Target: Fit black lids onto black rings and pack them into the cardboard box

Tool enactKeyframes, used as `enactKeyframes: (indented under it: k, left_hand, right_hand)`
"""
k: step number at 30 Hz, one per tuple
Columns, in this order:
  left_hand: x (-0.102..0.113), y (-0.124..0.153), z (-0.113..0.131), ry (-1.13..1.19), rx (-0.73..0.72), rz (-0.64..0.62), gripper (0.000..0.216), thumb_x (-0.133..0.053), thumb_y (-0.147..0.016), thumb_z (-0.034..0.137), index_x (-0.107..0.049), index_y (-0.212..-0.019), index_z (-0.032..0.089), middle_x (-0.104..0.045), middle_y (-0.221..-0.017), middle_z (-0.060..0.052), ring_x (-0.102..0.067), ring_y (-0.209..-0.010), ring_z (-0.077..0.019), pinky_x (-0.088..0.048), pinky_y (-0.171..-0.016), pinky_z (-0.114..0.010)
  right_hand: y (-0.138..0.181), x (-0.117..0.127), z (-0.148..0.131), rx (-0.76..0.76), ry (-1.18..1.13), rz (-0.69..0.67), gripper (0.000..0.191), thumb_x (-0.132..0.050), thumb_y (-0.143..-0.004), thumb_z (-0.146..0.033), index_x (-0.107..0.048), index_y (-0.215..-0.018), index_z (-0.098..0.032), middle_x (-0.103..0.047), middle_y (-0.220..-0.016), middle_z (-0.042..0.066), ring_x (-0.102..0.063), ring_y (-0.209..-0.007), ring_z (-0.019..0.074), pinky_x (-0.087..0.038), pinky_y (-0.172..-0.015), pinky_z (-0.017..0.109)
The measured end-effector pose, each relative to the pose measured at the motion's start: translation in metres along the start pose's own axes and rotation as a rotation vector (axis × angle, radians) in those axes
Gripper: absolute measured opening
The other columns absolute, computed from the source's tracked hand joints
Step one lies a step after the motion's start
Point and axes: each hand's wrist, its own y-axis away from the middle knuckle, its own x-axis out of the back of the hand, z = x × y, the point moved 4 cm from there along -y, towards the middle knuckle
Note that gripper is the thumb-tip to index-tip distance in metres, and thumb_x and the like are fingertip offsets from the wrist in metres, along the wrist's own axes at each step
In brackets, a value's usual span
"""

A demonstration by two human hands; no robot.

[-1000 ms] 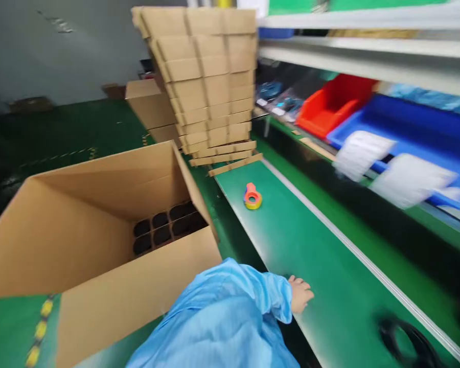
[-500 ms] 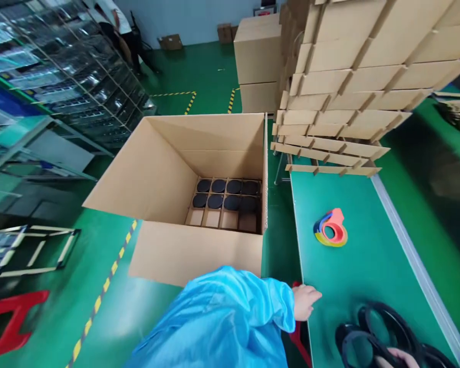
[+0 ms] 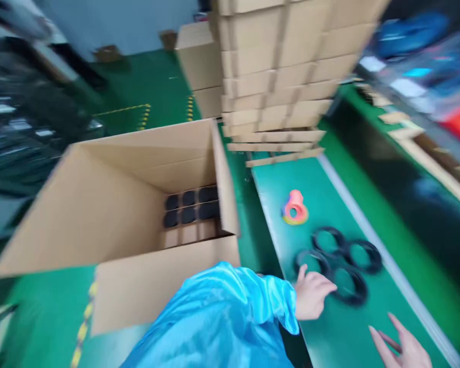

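Leftward, open carton [image 3: 111,204] of black discs [image 3: 189,207]; left hand [image 3: 313,295] at rings [image 3: 344,249]

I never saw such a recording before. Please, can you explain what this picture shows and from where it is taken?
No machine is here. A person wears a camera on the head, so you look down at that person's own two hands. The left hand, in a blue sleeve, reaches to four black rings on the green table; blur hides whether its fingers grip one. The right hand is open and holds nothing. Beyond the rings lies an orange tape holder. Left of the table stands an open cardboard box with black round parts in cells at its bottom. Behind is a stack of cardboard pieces.
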Motion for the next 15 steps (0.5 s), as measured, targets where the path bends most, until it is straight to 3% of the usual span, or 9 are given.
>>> enactKeyframes:
  k: [3,5,9,12,15]
  left_hand:
    - [-0.016,-0.008,0.051,0.067,-0.205,-0.121,0.054,-0.045,-0.082,0.013,-0.057,-0.133,0.024,-0.064,-0.13,-0.009,-0.052,-0.126,-0.0255,-0.021,-0.118,-0.063]
    - [-0.029,-0.006,0.08,0.113,-0.374,-0.21,0.049,-0.042,-0.086,0.013,-0.058,-0.132,0.022,-0.064,-0.129,-0.011,-0.054,-0.124,-0.0252,-0.029,-0.116,-0.06]
    - [-0.071,0.019,0.136,0.187,-0.738,-0.409,0.036,-0.044,-0.097,0.022,-0.057,-0.131,0.019,-0.065,-0.127,-0.011,-0.056,-0.122,-0.0248,-0.042,-0.111,-0.051]
    - [-0.119,0.067,0.195,0.301,-1.061,-0.626,0.03,-0.049,-0.098,0.025,-0.059,-0.126,0.021,-0.067,-0.122,-0.008,-0.06,-0.117,-0.0222,-0.049,-0.106,-0.042]
    - [-0.167,0.128,0.256,0.383,-1.316,-0.83,0.028,-0.049,-0.099,0.028,-0.06,-0.124,0.022,-0.068,-0.122,-0.007,-0.063,-0.114,-0.02,-0.052,-0.102,-0.037]
  right_hand:
    - [0.114,0.057,-0.015,-0.141,-0.012,0.094,0.058,-0.057,-0.082,-0.064,-0.06,-0.124,-0.025,-0.062,-0.128,0.013,-0.072,-0.098,0.0278,-0.062,-0.089,0.042]
    - [0.182,0.08,-0.032,-0.232,0.026,0.212,0.048,-0.053,-0.089,-0.057,-0.062,-0.122,-0.024,-0.066,-0.121,0.01,-0.071,-0.096,0.0241,-0.06,-0.09,0.04]
    - [0.306,0.118,-0.043,-0.409,0.07,0.616,0.037,-0.047,-0.096,-0.042,-0.064,-0.12,-0.02,-0.069,-0.114,0.01,-0.068,-0.1,0.0204,-0.056,-0.095,0.037]
    - [0.43,0.128,-0.013,-0.681,0.096,0.924,0.034,-0.048,-0.096,-0.04,-0.066,-0.115,-0.018,-0.071,-0.107,0.009,-0.069,-0.094,0.0189,-0.056,-0.091,0.035]
    - [0.572,0.102,0.026,-1.098,0.067,1.09,0.035,-0.048,-0.094,-0.038,-0.068,-0.113,-0.018,-0.071,-0.113,0.009,-0.069,-0.097,0.0184,-0.055,-0.092,0.032]
